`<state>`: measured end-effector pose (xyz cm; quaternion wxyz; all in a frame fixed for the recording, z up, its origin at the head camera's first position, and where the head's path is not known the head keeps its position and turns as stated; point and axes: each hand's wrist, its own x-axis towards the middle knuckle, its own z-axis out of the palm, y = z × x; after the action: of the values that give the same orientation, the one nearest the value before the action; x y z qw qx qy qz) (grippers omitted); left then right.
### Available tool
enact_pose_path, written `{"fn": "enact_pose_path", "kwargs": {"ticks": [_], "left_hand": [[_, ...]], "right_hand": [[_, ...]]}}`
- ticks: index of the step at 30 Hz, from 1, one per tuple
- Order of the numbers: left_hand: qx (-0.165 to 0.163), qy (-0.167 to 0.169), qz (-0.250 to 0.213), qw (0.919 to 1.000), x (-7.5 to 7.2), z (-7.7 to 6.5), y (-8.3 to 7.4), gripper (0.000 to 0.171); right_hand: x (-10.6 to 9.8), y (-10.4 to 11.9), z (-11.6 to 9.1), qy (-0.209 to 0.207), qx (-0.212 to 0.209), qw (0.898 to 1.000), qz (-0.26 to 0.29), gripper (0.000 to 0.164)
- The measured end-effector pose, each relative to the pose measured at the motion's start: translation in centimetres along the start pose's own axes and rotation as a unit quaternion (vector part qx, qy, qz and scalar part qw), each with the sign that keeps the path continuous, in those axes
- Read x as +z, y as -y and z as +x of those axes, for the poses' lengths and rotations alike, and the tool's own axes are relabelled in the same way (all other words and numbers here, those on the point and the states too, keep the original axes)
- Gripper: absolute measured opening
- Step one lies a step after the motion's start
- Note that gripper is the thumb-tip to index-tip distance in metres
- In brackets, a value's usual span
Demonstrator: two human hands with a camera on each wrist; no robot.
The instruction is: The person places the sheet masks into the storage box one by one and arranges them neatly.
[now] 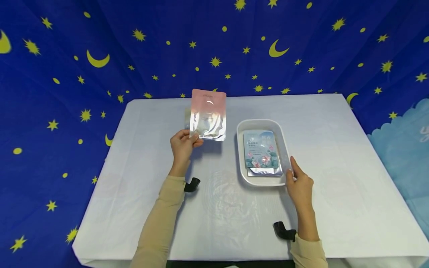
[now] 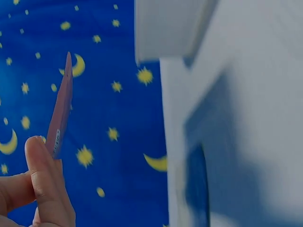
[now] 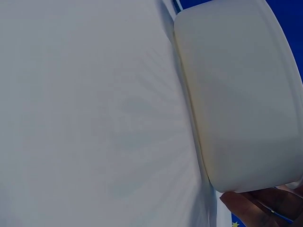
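Note:
My left hand (image 1: 182, 147) pinches a pink and silver foil packet (image 1: 207, 115) by its lower left corner, raised above the table left of the tray. In the left wrist view the packet (image 2: 60, 111) is seen nearly edge-on. The pale edge of another packet (image 1: 187, 118) shows behind it, mostly hidden. My right hand (image 1: 300, 186) grips the near right corner of a white plastic tray (image 1: 261, 181), thumb at the rim. Inside the tray a light blue packet with pink flowers (image 1: 260, 149) lies over a silver packet (image 1: 264, 172). The right wrist view shows the tray's outer wall (image 3: 246, 99).
A white cloth (image 1: 338, 149) covers the table. Behind it hangs a dark blue curtain (image 1: 214, 44) with yellow stars and moons. A light blue scalloped cloth (image 1: 407, 137) is at the right. Black wrist mounts (image 1: 284, 231) stick out from both wrists.

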<state>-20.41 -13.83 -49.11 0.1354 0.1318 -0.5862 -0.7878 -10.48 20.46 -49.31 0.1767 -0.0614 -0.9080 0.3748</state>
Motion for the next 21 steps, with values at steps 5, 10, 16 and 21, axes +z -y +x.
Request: {"fn": "enact_pose_path", "kwargs": {"ticks": [5, 10, 16, 21], "left_hand": [[0.054, 0.061, -0.036, 0.996, 1.3, 0.7, 6.4, 0.034], [0.05, 0.098, -0.034, 0.9933, 4.7, -2.1, 7.8, 0.032], [0.017, 0.114, 0.027, 0.993, 8.5, -6.9, 2.6, 0.017], [-0.042, 0.116, 0.072, 0.9898, 10.5, -10.0, -1.5, 0.015]], "right_hand": [[-0.1, -0.1, 0.0, -0.002, -0.001, 1.0, 0.001, 0.042], [-0.1, -0.2, -0.1, -0.001, 0.002, 1.0, 0.001, 0.042], [-0.1, -0.2, 0.1, -0.002, -0.003, 1.0, 0.002, 0.042], [-0.1, -0.3, 0.1, -0.002, -0.005, 1.0, 0.006, 0.042]]}}
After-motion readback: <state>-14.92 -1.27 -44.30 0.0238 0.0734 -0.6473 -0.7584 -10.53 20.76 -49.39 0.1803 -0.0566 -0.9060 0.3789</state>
